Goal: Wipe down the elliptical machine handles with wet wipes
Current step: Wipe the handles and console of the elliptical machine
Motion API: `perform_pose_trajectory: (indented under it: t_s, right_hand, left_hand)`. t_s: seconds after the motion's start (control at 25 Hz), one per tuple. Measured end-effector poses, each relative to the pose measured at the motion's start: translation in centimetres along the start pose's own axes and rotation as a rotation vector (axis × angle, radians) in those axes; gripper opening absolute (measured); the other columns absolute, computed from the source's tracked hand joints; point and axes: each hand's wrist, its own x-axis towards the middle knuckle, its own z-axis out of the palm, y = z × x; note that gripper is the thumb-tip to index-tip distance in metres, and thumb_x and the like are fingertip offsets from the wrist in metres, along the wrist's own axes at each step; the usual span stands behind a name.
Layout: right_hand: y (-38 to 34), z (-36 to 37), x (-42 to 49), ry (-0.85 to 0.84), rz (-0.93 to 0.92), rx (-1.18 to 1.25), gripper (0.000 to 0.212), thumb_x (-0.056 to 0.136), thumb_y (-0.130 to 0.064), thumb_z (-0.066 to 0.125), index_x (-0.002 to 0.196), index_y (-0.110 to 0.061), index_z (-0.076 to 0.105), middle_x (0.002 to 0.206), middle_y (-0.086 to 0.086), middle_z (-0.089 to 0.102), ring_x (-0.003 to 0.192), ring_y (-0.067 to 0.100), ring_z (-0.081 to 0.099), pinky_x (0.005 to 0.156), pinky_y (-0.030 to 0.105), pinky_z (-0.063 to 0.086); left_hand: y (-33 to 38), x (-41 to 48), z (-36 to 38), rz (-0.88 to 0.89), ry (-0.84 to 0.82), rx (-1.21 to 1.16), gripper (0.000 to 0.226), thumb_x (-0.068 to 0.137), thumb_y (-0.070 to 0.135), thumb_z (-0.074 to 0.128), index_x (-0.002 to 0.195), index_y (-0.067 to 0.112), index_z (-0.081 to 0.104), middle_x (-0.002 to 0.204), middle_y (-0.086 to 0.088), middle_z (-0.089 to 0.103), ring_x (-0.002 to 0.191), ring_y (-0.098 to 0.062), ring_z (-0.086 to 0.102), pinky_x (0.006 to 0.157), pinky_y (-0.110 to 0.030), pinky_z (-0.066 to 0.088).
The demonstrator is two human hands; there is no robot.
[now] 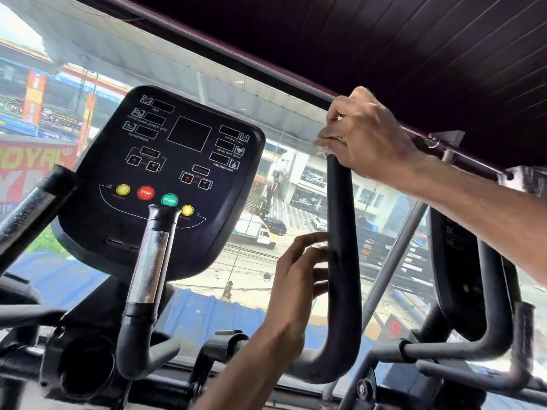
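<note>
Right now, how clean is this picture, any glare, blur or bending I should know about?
Head view: daylight through the window backlights the console and handle, both dark, labels legible; the right hand atop the handle and the pale wipe under it are motion-smeared, as are the fingertips of the left hand; the wide lens slightly bows the window frame.

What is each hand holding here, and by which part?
The right hand has its grip on the top end of the black handle, with a whitish wipe seemingly pinched beneath. The left hand holds the same handle mid-shaft.
</note>
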Motion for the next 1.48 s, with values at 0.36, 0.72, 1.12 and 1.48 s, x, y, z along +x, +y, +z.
perform_pose_trajectory:
  t_s: [0.36,0.72,1.12,1.48]
  right_hand:
    - [-1.1,-0.7,-3.1,-0.024,-0.011,0.170,0.014,0.095,-0.024,0.075,0.100,-0.014,0.083,0.094,0.002,0.068,0.085,0.024,0.066,0.075,0.037,0.053]
    - [-5.2,-0.9,-10.9,0.062,-0.039,0.392,0.019,0.093,-0.021,0.069,0.099,-0.010,0.083,0.097,0.004,0.069,0.083,0.019,0.068,0.077,0.032,0.054]
    - [-6.5,0.1,-16.0,0.118,-0.122,0.607,0.013,0.095,-0.012,0.074,0.105,-0.007,0.081,0.107,0.008,0.066,0.093,0.024,0.064,0.081,0.039,0.054]
    - [-10.0,0.7,-19.7,0.263,-0.104,0.575,0.011,0.096,-0.012,0.071,0.098,-0.008,0.080,0.102,0.005,0.069,0.092,0.020,0.061,0.082,0.025,0.050]
  left_hand:
    - [-0.4,-0.4,-0.1,-0.002,0.025,0.019,0.031,0.100,0.008,0.043,0.103,0.017,0.072,0.087,0.000,0.072,0.073,-0.016,0.065,0.072,-0.028,0.048]
    - [-1.2,-2.8,0.5,0.047,0.187,0.168,0.035,0.100,0.009,0.043,0.094,0.017,0.077,0.089,-0.002,0.077,0.077,-0.014,0.072,0.078,-0.029,0.051]
    - [-2.7,-7.2,1.8,0.124,0.366,0.408,0.037,0.101,0.006,0.045,0.094,0.021,0.078,0.092,-0.003,0.080,0.094,-0.013,0.074,0.068,-0.013,0.055]
    - [-3.3,-9.6,1.9,0.153,0.375,0.500,0.041,0.100,-0.010,0.045,0.100,0.017,0.076,0.087,0.001,0.076,0.081,0.000,0.070,0.062,-0.010,0.052]
